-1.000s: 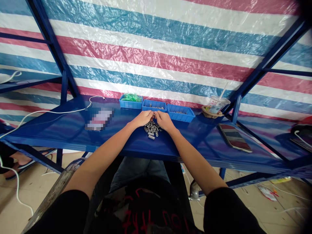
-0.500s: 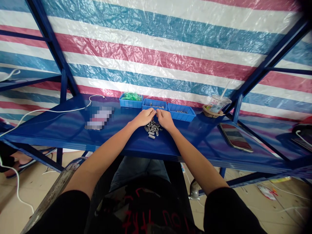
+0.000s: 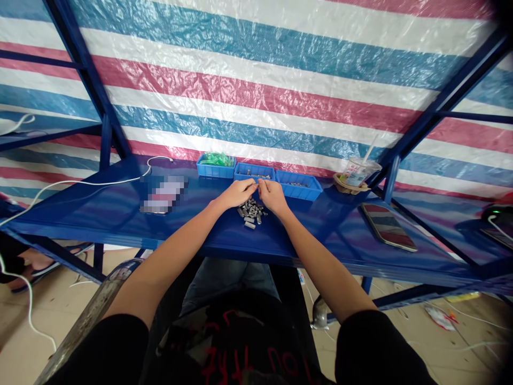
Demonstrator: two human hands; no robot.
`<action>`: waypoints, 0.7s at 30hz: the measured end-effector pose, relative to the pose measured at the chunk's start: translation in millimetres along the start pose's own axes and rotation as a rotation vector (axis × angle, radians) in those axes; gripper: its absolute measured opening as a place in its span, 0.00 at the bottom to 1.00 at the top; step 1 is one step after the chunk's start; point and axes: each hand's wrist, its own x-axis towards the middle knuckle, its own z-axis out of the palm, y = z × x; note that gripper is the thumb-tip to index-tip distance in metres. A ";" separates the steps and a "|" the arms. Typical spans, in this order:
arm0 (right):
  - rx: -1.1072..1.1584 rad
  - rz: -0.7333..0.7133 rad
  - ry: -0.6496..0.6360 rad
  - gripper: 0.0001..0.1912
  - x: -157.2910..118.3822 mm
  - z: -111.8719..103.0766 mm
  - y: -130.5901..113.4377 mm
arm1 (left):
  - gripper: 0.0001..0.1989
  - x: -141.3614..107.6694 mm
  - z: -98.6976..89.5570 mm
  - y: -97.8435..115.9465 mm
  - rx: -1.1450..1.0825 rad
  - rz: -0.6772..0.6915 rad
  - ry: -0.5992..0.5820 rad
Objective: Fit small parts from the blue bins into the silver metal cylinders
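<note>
My left hand [image 3: 239, 193] and my right hand [image 3: 272, 194] meet fingertip to fingertip just above the blue table [image 3: 192, 214]. Both are closed in a pinch, and whatever sits between the fingers is too small and hidden to name. Directly below them lies a loose pile of small silver metal pieces [image 3: 251, 211], some of them short cylinders. Behind my hands stand two blue bins, a middle one [image 3: 255, 172] and a right one [image 3: 298, 185], each with small metal parts inside. A third blue bin [image 3: 215, 170], on the left, holds green plastic material [image 3: 216, 159].
On the right are a plastic cup with a straw [image 3: 358, 172] in a cardboard holder [image 3: 350, 187] and a dark-screened phone [image 3: 388, 227]. A blurred-out flat item [image 3: 164, 195] and a white cable [image 3: 100, 183] lie on the left. Blue metal posts [image 3: 105, 141] frame the table before a striped tarp [image 3: 260, 69].
Both hands stay joined above the pile, with only a very slight shift of the fingers. The pile and the bins look the same.
</note>
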 end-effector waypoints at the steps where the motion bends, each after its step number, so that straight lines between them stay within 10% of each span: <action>1: 0.001 0.001 0.005 0.23 -0.2 0.3 -0.3 | 0.15 -0.1 0.0 0.7 -0.007 -0.011 -0.002; 21: 0.125 0.027 -0.066 0.25 -2.8 3.3 -5.6 | 0.18 -1.2 -5.1 3.1 0.082 0.017 -0.047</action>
